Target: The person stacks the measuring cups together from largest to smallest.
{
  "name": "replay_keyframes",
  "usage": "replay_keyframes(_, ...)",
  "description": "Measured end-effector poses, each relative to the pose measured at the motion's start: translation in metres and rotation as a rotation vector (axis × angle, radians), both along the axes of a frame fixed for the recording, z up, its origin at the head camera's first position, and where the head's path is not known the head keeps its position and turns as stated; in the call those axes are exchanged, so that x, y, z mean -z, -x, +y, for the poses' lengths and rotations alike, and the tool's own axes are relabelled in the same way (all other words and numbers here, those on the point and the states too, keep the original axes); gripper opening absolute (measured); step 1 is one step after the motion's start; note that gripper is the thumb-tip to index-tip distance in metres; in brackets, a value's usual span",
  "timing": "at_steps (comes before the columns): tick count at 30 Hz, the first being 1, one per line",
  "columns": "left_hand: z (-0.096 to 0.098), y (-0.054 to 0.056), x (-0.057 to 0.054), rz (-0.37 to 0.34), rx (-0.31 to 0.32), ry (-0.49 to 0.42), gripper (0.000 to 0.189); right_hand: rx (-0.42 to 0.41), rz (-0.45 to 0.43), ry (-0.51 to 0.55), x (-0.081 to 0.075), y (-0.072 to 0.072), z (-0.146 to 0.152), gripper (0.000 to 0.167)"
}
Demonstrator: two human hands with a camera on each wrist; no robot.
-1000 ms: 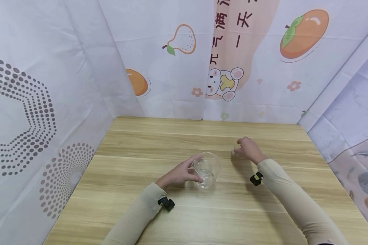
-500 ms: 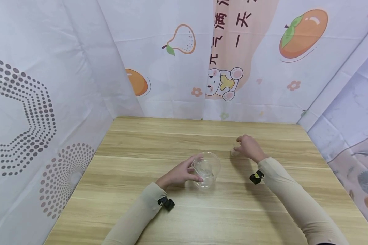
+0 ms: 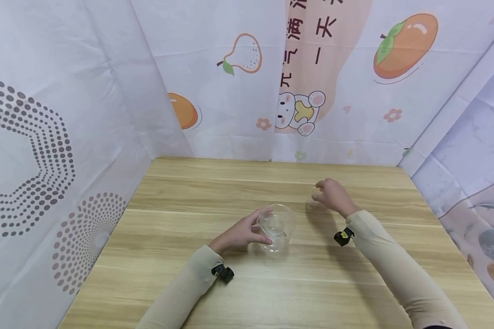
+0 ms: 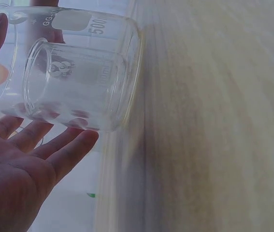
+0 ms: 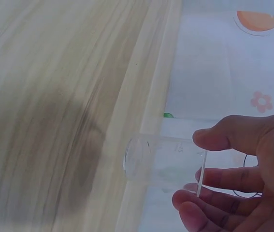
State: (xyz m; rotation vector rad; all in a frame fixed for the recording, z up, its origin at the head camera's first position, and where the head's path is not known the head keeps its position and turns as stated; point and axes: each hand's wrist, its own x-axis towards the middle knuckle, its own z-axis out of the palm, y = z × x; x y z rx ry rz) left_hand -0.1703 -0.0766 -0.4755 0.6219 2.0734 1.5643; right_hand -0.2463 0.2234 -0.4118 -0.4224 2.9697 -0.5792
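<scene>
A large clear glass beaker (image 3: 287, 224) with a 500 marking stands upright on the table. Inside it sits a smaller glass beaker (image 4: 79, 82). My left hand (image 3: 243, 232) holds the large beaker from the left side, thumb in front and fingers round the back. Farther back and to the right, my right hand (image 3: 333, 196) pinches the rim of another small clear beaker (image 5: 161, 157) between thumb and fingers. In the right wrist view its base appears a little above the tabletop. Its faint markings are too blurred to read.
Both beakers are over a wood-grain table (image 3: 181, 192). Printed white curtains (image 3: 214, 114) hang behind its back edge and along both sides. Each sleeve carries a small black wrist camera (image 3: 223, 273).
My right hand has moved slightly away from me and to the left, carrying the small beaker. The left hand and large beaker have stayed in place.
</scene>
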Motion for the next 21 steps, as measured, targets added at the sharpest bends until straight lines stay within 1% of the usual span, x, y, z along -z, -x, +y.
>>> replay_keyframes(12, -0.001, 0.0, -0.001, 0.025, -0.005, 0.023, 0.088, -0.001, 0.03, 0.0, -0.01, -0.001, -0.004, 0.045)
replay_keyframes(21, -0.001, 0.0, 0.0, 0.028, 0.001, 0.027, 0.089, -0.009, 0.052, 0.001, -0.017, -0.006, -0.008, 0.043)
